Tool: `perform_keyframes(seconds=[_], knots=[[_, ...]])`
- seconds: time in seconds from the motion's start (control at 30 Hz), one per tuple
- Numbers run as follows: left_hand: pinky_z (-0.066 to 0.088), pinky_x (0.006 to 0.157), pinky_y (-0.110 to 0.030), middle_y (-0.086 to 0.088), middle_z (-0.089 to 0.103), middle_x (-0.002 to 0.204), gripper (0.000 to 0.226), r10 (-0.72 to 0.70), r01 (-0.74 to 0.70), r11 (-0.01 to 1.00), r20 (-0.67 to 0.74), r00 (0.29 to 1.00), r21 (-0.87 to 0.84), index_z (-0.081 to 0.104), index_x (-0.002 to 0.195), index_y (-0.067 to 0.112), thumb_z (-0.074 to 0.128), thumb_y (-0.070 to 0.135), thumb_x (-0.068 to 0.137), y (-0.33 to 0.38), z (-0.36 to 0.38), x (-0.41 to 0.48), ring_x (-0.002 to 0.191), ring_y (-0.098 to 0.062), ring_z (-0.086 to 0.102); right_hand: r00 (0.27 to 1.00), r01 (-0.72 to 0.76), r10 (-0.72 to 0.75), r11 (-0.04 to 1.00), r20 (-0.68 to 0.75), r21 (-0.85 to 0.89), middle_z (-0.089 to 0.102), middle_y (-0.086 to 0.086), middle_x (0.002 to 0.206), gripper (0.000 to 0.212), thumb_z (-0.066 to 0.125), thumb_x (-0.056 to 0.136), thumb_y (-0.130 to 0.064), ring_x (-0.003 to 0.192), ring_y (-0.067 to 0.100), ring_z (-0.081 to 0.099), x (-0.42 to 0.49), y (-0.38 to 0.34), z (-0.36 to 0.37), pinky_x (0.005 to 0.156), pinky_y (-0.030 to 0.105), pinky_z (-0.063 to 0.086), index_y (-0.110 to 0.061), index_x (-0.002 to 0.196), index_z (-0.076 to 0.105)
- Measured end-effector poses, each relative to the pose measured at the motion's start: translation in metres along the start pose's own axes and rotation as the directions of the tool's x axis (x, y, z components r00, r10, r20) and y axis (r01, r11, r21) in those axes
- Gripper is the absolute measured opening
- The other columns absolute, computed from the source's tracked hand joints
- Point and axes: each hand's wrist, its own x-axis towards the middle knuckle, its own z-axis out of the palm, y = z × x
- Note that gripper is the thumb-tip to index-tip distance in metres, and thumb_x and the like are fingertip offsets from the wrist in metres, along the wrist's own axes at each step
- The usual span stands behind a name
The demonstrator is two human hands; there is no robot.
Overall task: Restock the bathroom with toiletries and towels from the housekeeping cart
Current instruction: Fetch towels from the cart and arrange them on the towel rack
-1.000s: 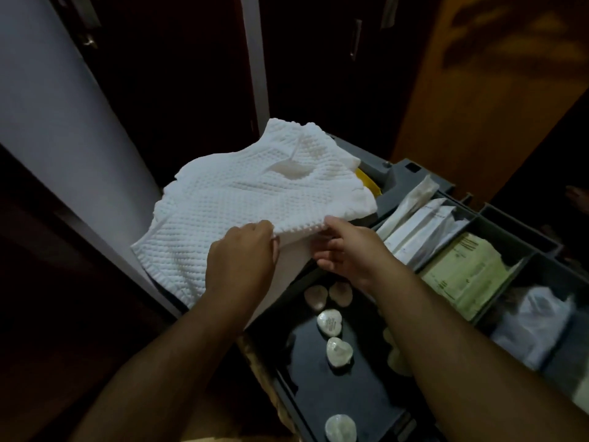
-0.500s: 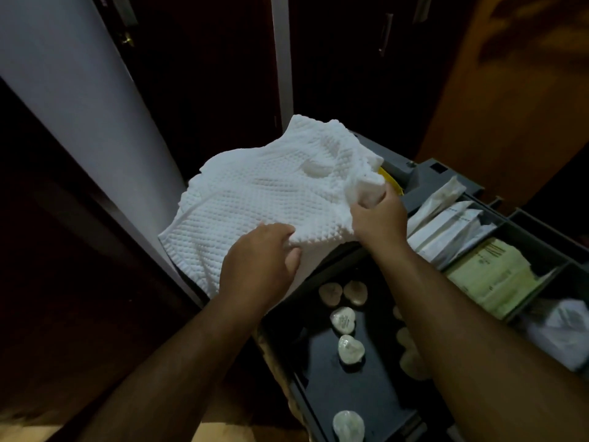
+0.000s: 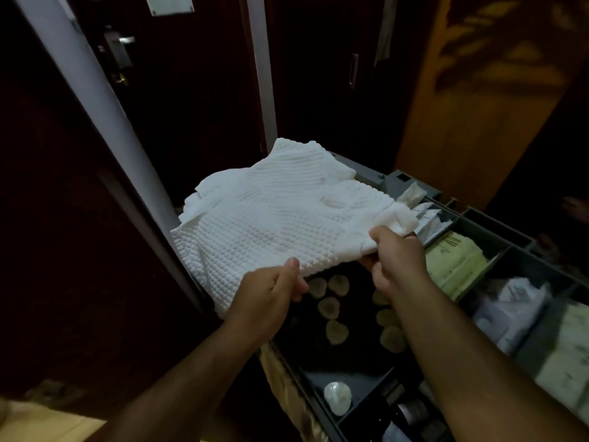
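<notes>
White waffle-weave towel lies spread over the far left end of the housekeeping cart, and its left edge droops past the cart's left side. Whether its far part rests on the cart or hangs just above it cannot be told.

The left grip pinches the towel's near edge, thumb on top of the cloth and fingers tucked under it, above the cart's near left corner. The right grip is curled round a bunched fold at the towel's near right corner, over the middle of the cart's top tray. Both forearms reach in from the cart's near side.

Under the lifted near edge, the cart's dark compartment holds pale heart-shaped soaps, lying loose and apart from one another. One wrapped soap sits alone in a grey section at the cart's near end. In the compartments toward the cart's right are white sachets, partly covered by the towel's corner, then a stack of yellow-green packets, then a blurred white bundle.

A white door frame rises slantwise just beyond the cart's left side.
</notes>
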Motion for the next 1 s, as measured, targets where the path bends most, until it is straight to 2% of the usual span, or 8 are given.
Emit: perform_keyframes(seconds=[0.1, 0.17, 0.27, 0.37, 0.53, 0.73, 0.83, 1.0], knots=[[0.048, 0.056, -0.023, -0.009, 0.075, 0.085, 0.074, -0.514, 0.561, 0.79, 0.232, 0.826, -0.246, 0.073, 0.097, 0.011, 0.021, 0.064, 0.1, 0.007, 0.002, -0.003, 0.065, -0.017, 0.065, 0.999, 0.035, -0.035, 0.999, 0.007, 0.002, 0.068, 0.007, 0.119, 0.048, 0.052, 0.09, 0.009, 0.1, 0.027, 0.068, -0.011, -0.006, -0.002, 0.078, 0.05, 0.061, -0.02, 0.127, 0.059], [0.049, 0.061, -0.027, -0.013, 0.074, 0.101, 0.074, -0.617, 0.705, 0.542, 0.353, 0.704, -0.457, 0.065, 0.108, 0.012, 0.021, 0.07, 0.097, 0.011, 0.002, -0.002, 0.082, -0.024, 0.07, 0.998, 0.066, -0.066, 0.998, -0.017, 0.009, 0.068, 0.004, 0.114, 0.047, 0.054, 0.089, 0.008, 0.096, 0.025, 0.069, -0.016, -0.008, -0.005, 0.07, 0.044, 0.062, -0.022, 0.124, 0.059], [0.052, 0.071, -0.036, -0.01, 0.07, 0.112, 0.05, -0.625, 0.511, 0.24, 0.272, 0.732, -0.825, 0.056, 0.12, 0.016, 0.045, 0.059, 0.098, 0.012, 0.009, 0.001, 0.098, -0.027, 0.068, 0.983, 0.151, -0.152, 0.988, -0.102, -0.017, 0.068, 0.003, 0.113, 0.045, 0.056, 0.087, 0.006, 0.094, 0.022, 0.069, -0.021, -0.005, -0.013, 0.071, 0.041, 0.062, -0.019, 0.125, 0.059], [0.055, 0.082, -0.038, -0.004, 0.071, 0.117, 0.033, -0.607, 0.223, 0.138, 0.095, 0.789, -0.965, 0.057, 0.127, 0.023, 0.056, 0.042, 0.099, 0.019, 0.015, 0.003, 0.105, -0.022, 0.068, 0.925, 0.272, -0.323, 0.931, -0.201, -0.244, 0.064, -0.001, 0.117, 0.04, 0.056, 0.088, 0.001, 0.091, 0.013, 0.064, -0.026, 0.0, -0.024, 0.081, 0.03, 0.055, -0.019, 0.123, 0.056], [0.055, 0.095, -0.044, -0.003, 0.07, 0.118, 0.023, -0.591, 0.186, 0.319, -0.042, 0.805, -0.929, 0.06, 0.123, 0.02, 0.057, 0.027, 0.101, 0.015, 0.004, 0.011, 0.106, -0.022, 0.068, 0.924, 0.244, -0.362, 0.803, -0.12, -0.544, 0.064, 0.0, 0.116, 0.042, 0.059, 0.088, -0.008, 0.101, 0.018, 0.06, -0.017, 0.001, -0.049, 0.088, 0.032, 0.051, -0.02, 0.128, 0.06], [0.06, 0.071, -0.029, 0.0, 0.074, 0.109, 0.016, -0.536, 0.323, 0.545, -0.025, 0.844, -0.774, 0.066, 0.109, 0.019, 0.067, 0.017, 0.094, 0.008, 0.0, 0.011, 0.09, -0.016, 0.073, 0.963, 0.188, -0.267, 0.633, 0.016, -0.751, 0.065, 0.003, 0.111, 0.042, 0.068, 0.086, -0.026, 0.096, 0.022, 0.061, -0.01, -0.01, -0.057, 0.075, 0.031, 0.048, -0.013, 0.125, 0.063], [0.056, 0.075, -0.028, 0.002, 0.071, 0.112, 0.032, -0.513, 0.421, 0.658, 0.038, 0.858, -0.624, 0.064, 0.122, 0.02, 0.07, 0.022, 0.091, 0.012, -0.006, 0.016, 0.097, -0.017, 0.07, 0.989, 0.116, -0.14, 0.586, 0.041, -0.802, 0.065, 0.006, 0.115, 0.048, 0.066, 0.087, -0.045, 0.099, 0.024, 0.061, -0.002, -0.023, -0.057, 0.084, 0.039, 0.054, -0.013, 0.122, 0.065], [0.055, 0.057, -0.022, 0.003, 0.072, 0.102, 0.027, -0.471, 0.342, 0.739, -0.082, 0.878, -0.581, 0.06, 0.116, 0.022, 0.061, 0.039, 0.095, 0.032, -0.016, 0.029, 0.088, -0.014, 0.07, 0.998, 0.004, 0.051, 0.508, 0.034, -0.861, 0.064, 0.006, 0.115, 0.051, 0.075, 0.08, -0.042, 0.1, 0.03, 0.064, 0.007, -0.031, -0.052, 0.076, 0.041, 0.059, -0.011, 0.119, 0.064]])
